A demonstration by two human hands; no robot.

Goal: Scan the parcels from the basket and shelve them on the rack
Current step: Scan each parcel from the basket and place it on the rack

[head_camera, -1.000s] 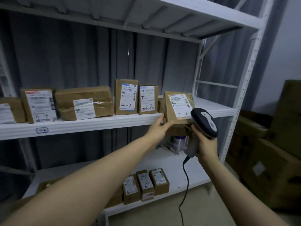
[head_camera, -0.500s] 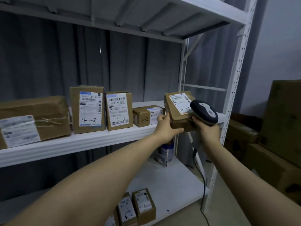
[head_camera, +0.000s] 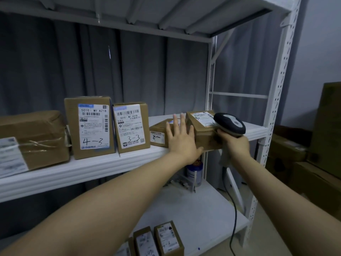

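Note:
A brown parcel point(head_camera: 203, 134) with a white label on top sits on the rack's middle shelf point(head_camera: 92, 169), near its right end. My left hand point(head_camera: 181, 139) lies flat against the parcel's left side, fingers spread, thumb at its lower front edge. My right hand point(head_camera: 234, 145) grips a corded barcode scanner point(head_camera: 230, 123) and presses against the parcel's right side. The scanner's head hangs over the parcel's label. The basket is out of view.
A small flat box point(head_camera: 158, 133) lies just left of the parcel, then upright boxes marked 3-3 point(head_camera: 131, 126) and 4-3 point(head_camera: 90, 126) and a large taped box point(head_camera: 33, 139). The lower shelf point(head_camera: 193, 209) holds small parcels point(head_camera: 168, 237) and a can point(head_camera: 193, 172). Cardboard cartons point(head_camera: 313, 163) stand right of the rack post point(head_camera: 275, 108).
The parcel went from being held in front of the rack onto the middle shelf. My left hand let go of it and opened flat against its side. The view turned right.

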